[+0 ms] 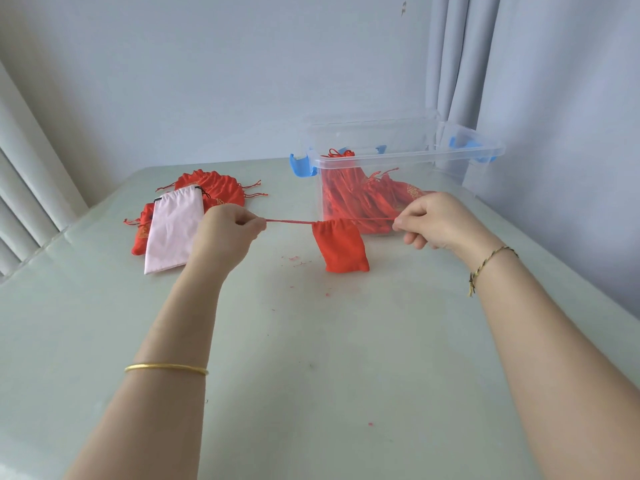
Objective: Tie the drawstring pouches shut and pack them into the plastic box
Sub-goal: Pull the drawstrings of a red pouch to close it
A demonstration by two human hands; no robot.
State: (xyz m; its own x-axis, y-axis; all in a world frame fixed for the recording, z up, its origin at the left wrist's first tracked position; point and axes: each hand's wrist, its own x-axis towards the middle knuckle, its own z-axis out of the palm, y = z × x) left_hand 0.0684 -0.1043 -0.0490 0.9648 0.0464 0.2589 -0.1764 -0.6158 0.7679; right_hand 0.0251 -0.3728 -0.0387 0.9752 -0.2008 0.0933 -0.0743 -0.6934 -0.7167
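Both arms are bare down to the lower edge of view. Behind the left hand [225,233], well up the forearm, sits a thin gold bangle [166,368] (smooth, plain, slightly glossy). The wrist of the right hand [437,221] wears a slim braided cord bracelet [491,259], dark and yellowish strands, its knotted tail hanging loose.

Red pouch [343,245] hangs, mouth cinched, drawstring [289,222] taut both sides. Clear plastic box [405,157], blue latches [301,166], open, holds packed red pouches [363,199]. Loose pile [214,188] lies left, pink pouch [173,226] atop.
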